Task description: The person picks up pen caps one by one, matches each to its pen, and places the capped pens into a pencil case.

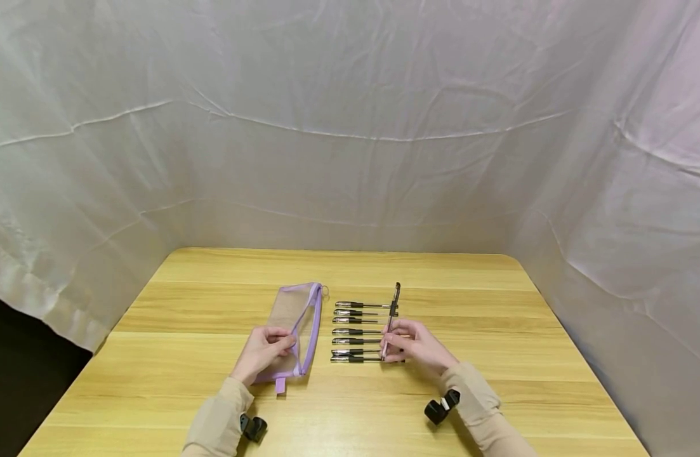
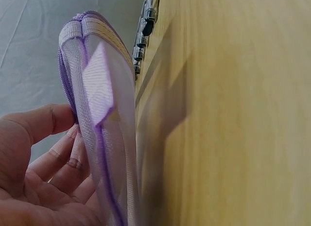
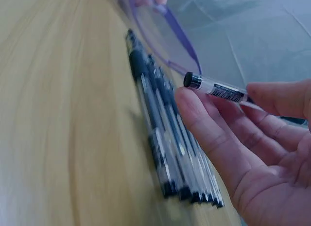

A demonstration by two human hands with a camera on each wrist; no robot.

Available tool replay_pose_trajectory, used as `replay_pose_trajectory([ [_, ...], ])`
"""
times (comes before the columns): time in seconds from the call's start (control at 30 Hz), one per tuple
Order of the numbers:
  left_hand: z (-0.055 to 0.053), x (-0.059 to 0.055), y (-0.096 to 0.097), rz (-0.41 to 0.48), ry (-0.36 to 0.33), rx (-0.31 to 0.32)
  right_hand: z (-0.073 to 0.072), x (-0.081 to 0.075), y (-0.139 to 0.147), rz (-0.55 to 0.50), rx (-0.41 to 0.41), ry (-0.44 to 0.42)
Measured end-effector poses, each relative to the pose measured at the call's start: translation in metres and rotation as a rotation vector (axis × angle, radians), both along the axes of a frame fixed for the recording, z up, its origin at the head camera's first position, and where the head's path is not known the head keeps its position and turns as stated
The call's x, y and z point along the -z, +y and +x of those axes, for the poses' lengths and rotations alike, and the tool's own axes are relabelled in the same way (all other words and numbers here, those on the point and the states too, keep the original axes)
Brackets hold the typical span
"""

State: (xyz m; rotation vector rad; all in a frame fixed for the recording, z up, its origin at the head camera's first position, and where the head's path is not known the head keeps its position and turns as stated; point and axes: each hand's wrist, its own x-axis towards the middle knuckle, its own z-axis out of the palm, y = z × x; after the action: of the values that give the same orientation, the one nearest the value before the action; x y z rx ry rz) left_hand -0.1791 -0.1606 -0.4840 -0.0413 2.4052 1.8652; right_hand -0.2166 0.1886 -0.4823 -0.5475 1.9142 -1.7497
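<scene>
A mesh zip pouch with purple edging lies on the table, its zipped side parted. My left hand pinches the near edge of that opening between thumb and fingers; in the left wrist view the pouch stands up beside the fingers, with a purple tab at its end. Above the table, my right hand holds a black gel pen between thumb and fingers, its capped end pointing away. Several like pens lie in a row between the pouch and my right hand, caps toward the pouch.
The wooden table has rounded far corners. Pale grey curtain hangs behind it and along both sides. A small metal ring sits at the pouch's far corner. Each wrist wears a black camera.
</scene>
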Motion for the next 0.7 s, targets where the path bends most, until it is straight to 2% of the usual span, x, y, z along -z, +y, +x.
replay_pose_trajectory([
  [0.33, 0.002, -0.003, 0.002, -0.025, 0.013, -0.035, -0.004, -0.005, -0.026, -0.042, 0.045, -0.167],
  [0.6, 0.002, -0.002, 0.004, -0.03, 0.014, -0.044, -0.012, -0.005, -0.053, -0.062, -0.01, -0.261],
  [0.7, 0.001, -0.002, 0.004, -0.032, 0.016, -0.046, -0.013, -0.003, -0.063, -0.044, 0.002, -0.286],
])
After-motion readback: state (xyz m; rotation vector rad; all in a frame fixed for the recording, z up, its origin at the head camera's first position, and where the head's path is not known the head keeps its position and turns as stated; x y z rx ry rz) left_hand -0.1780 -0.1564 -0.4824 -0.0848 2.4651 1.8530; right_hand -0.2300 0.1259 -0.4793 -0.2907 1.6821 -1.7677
